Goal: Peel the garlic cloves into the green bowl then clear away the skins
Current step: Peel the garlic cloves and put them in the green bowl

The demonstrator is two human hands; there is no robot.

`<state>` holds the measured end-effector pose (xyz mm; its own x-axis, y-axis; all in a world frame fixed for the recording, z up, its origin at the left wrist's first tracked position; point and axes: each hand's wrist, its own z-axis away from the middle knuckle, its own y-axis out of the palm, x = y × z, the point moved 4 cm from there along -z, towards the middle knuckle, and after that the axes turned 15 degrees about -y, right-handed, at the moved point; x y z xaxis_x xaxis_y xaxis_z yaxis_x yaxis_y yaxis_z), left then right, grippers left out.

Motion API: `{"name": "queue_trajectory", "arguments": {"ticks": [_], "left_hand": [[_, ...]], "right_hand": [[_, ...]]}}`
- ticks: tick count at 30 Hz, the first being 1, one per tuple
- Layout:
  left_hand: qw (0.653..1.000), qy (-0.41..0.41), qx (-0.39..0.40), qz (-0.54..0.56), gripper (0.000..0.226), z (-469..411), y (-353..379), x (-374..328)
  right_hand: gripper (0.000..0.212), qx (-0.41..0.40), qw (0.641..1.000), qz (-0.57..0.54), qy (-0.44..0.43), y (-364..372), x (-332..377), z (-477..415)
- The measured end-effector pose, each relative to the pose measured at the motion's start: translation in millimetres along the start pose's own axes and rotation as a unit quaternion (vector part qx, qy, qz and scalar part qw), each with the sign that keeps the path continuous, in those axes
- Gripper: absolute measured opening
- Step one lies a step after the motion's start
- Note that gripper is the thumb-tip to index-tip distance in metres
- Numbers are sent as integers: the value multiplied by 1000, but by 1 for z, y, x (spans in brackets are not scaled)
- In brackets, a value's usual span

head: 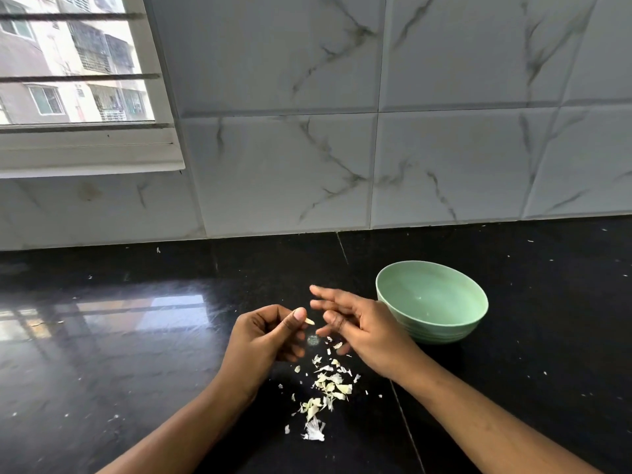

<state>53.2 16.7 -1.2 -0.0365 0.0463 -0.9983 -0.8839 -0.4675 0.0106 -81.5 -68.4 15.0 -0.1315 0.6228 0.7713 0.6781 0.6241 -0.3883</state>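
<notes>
Two bare forearms enter from the lower edge, the left from the lower left and the right from the lower right, and converge toward mid-frame. Left hand (pixel 270 336): fingers curled toward the palm, thumb pressed against the forefinger, pinching a pale garlic piece (pixel 309 321) whose tip shows past the thumb. Right hand (pixel 362 330): fingers extended and spread, pointing leftward toward the left hand, slightly blurred, holding nothing. The two hands are near each other but apart.
</notes>
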Motion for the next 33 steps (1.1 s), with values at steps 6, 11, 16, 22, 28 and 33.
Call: {"name": "queue_trajectory", "arguments": {"ticks": [6,11,16,22,28,33], "left_hand": [[994,73,-8,-83,23,4,3,-2],[980,151,-24,-128,27,10,3,-10],[980,163,-33,-111,15,11,-1,-12],[985,136,-53,-87,17,2,-12,-8],[976,96,-45,-191,20,-8,-1,5],[969,37,28,-242,45,-23,63,-10]], "right_hand": [[13,-25,999,-25,-40,4,2,1],[6,-51,992,60,-102,-10,17,-1],[22,-98,948,250,-172,-62,31,-9],[11,-26,916,400,5,-123,16,-4],[15,53,931,352,80,-128,5,1],[14,56,930,355,77,-130,3,2]]}}
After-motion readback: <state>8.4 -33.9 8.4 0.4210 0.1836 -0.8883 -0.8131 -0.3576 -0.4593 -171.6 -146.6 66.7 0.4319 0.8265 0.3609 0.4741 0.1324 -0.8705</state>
